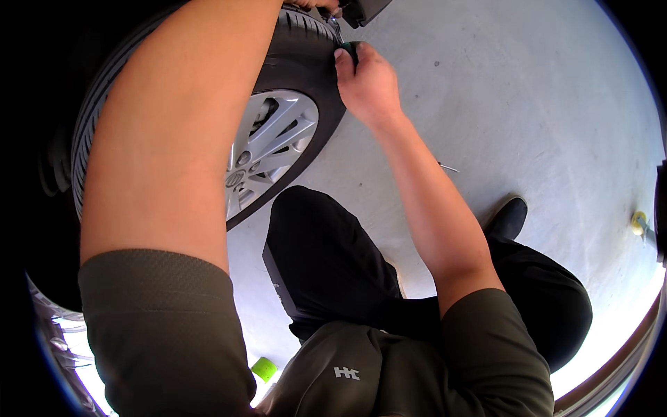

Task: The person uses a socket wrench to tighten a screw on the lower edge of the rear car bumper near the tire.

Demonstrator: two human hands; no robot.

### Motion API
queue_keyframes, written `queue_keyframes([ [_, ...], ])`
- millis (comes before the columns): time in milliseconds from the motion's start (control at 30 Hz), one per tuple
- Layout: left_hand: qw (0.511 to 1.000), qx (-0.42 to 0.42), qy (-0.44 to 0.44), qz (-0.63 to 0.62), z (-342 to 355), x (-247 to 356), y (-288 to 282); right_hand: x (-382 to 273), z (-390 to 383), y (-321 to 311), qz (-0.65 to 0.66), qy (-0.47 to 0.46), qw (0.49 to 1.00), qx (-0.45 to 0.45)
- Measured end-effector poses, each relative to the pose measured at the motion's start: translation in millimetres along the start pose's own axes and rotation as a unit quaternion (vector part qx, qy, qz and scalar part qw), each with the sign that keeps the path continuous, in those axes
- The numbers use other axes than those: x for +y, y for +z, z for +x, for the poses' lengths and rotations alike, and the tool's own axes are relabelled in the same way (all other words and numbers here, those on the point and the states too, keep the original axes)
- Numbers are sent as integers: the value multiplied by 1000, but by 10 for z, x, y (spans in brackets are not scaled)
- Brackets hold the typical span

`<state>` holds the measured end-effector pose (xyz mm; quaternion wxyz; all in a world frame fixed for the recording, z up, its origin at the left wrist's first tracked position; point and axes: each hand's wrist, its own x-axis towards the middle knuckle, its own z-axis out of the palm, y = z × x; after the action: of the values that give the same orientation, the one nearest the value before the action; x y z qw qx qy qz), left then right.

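A car wheel with a black tyre (pixel 292 62) and a silver spoked alloy rim (pixel 281 149) fills the upper left, partly behind my left forearm. My left hand (pixel 318 5) is at the top edge above the tyre, its fingers curled beside a dark part (pixel 365 10); what they hold is unclear. My right hand (pixel 365 80) is closed around the dark green handle (pixel 349 50) of a tool beside the tyre's outer right side. The tool's metal shaft (pixel 335 29) points up toward my left hand; its tip is hard to make out.
A small thin tool (pixel 449 168) lies on the grey floor (pixel 500 104) right of my right forearm. A yellow round object (pixel 638 222) with a pale bar sits at the far right. A bright green object (pixel 264 369) shows low down. My bent legs (pixel 319 257) are below the wheel.
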<state>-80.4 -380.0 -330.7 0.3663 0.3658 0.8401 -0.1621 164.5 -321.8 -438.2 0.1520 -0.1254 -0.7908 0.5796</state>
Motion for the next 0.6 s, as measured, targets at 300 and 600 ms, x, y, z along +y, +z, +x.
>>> queue_keyframes([
  [300,1000,16,-5,15,1,43,-24,-449,-51,-55,43,3,999,20],
  [600,1000,21,-6,5,-5,45,4,-583,6,-37,89,-8,996,25],
])
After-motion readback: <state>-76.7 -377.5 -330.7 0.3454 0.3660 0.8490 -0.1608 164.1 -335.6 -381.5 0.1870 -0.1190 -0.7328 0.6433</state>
